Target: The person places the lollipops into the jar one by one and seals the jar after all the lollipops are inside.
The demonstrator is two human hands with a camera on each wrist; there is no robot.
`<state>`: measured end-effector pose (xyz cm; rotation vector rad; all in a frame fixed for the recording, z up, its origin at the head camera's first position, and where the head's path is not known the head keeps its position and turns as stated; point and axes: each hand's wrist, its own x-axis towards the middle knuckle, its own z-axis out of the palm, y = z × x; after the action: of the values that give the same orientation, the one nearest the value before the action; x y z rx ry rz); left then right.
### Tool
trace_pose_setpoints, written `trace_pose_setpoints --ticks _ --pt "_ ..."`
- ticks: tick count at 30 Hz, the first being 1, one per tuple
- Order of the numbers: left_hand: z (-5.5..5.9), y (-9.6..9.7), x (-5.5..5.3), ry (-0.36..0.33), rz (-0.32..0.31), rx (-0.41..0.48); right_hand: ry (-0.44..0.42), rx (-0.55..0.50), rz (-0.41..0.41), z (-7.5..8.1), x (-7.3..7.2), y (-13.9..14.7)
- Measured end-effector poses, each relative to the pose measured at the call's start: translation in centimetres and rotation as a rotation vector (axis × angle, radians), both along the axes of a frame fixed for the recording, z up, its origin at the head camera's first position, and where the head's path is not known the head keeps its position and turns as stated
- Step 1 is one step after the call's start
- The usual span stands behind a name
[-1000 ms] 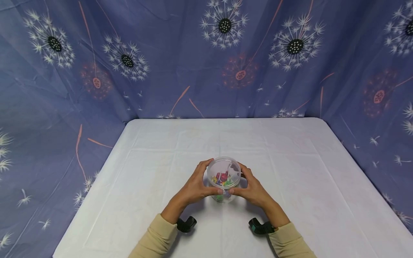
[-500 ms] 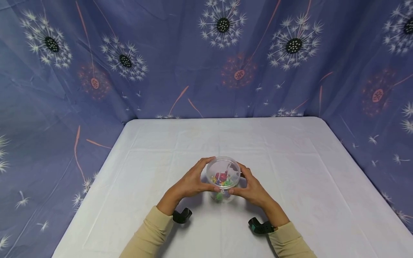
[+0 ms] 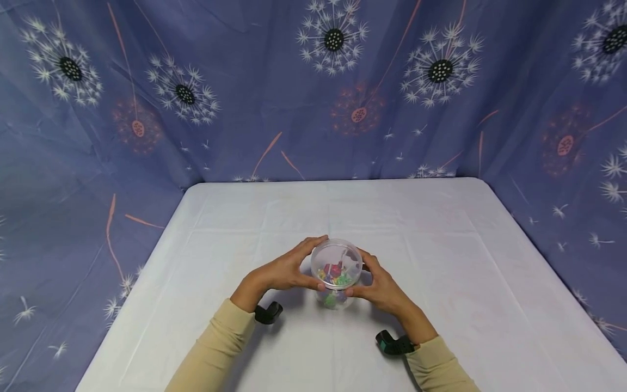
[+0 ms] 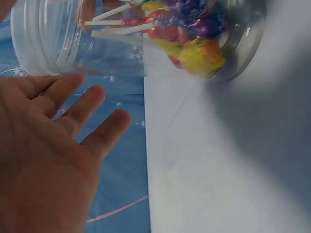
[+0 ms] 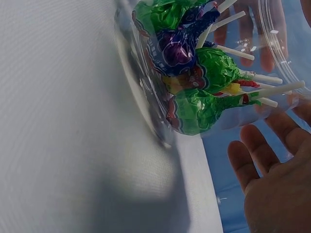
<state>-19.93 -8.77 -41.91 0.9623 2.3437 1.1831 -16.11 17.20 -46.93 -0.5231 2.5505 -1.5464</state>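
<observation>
A clear plastic jar (image 3: 333, 299) with a round clear lid (image 3: 338, 246) stands upright on the white-covered table. Through its wall several wrapped lollipops (image 5: 194, 111) show, in green, purple, red and yellow, with white sticks. My left hand (image 3: 286, 270) grips the lid, thumb at the near rim and index finger at the far side. From the other side my right hand (image 3: 379, 286) holds the jar near its top, thumb in front just under the rim. In the left wrist view, the lower fingers (image 4: 114, 128) of the left hand spread free below the lid's edge.
A white cloth (image 3: 235, 218) covers the table. Behind and at both sides hangs a blue curtain (image 3: 274, 98) with dandelion prints. Each wrist carries a black camera, the left one (image 3: 269, 313) and the right one (image 3: 393, 343), close over the cloth.
My left wrist and forearm have swung outward to the left, and the left thumb has slid left along the lid's rim. The right hand keeps almost the same hold; the jar stays between both.
</observation>
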Motion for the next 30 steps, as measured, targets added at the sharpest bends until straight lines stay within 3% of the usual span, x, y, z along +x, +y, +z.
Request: trace_pose_setpoints --ticks 3,10,15,22,26,30 --pt "-0.5 0.1 0.4 -0.029 0.028 0.036 0.001 -0.002 0.003 -0.1 -0.1 0.0" --pt "-1.9 1.4 2.5 0.04 0.257 0.163 0.032 -0.015 0.013 -0.1 0.0 0.0" --pt "-2.7 2.3 3.7 0.062 0.346 0.207 0.029 -0.008 0.005 -0.1 0.0 0.1" --pt "-3.1 2.9 4.0 0.077 0.357 0.223 0.035 -0.007 0.014 -0.3 0.1 0.2" --pt "-2.7 2.5 3.5 0.074 0.34 0.158 0.051 -0.009 0.016 -0.3 0.0 0.3" --pt "-2.1 1.8 2.5 0.06 0.28 0.084 0.059 -0.018 0.027 -0.2 -0.1 0.4"
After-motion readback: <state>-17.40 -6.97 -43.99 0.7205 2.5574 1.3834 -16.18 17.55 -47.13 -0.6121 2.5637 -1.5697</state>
